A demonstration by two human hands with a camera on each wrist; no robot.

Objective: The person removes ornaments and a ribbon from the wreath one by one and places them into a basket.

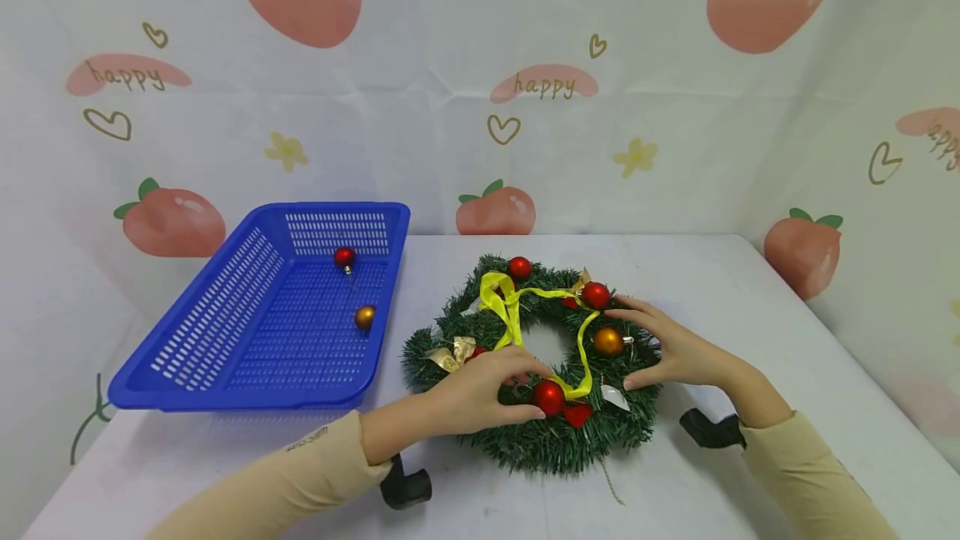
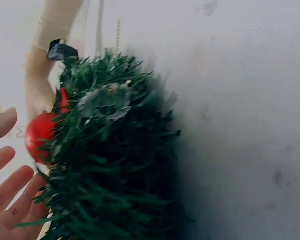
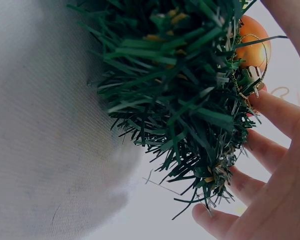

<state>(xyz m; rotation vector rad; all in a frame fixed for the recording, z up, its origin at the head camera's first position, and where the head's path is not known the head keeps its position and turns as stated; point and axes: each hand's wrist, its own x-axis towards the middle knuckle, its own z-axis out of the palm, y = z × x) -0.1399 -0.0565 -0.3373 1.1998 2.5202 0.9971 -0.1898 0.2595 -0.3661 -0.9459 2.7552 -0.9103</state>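
A green tinsel wreath (image 1: 555, 452) lies on the white table, with a yellow ribbon (image 1: 510, 315) looped over it. My left hand (image 1: 480, 390) reaches over its near left part, thumb and fingers spread beside a red ball (image 1: 550, 397); in the left wrist view the fingers (image 2: 20, 200) look loosely extended near that ball (image 2: 40, 139). On the wreath's right side my right hand (image 1: 678, 352) spreads around the outer edge, close to a gold-orange ball (image 1: 608, 342). Its fingertips (image 3: 262, 100) meet the tinsel in the right wrist view. More red balls (image 1: 596, 296) and a gold bow (image 1: 452, 354) decorate the wreath.
A blue plastic basket (image 1: 247, 399) stands to the left, holding a red ball (image 1: 344, 257) and a gold ball (image 1: 365, 317). Behind the table (image 1: 697, 273) hangs a white cloth (image 1: 420, 148) printed with fruit and hearts.
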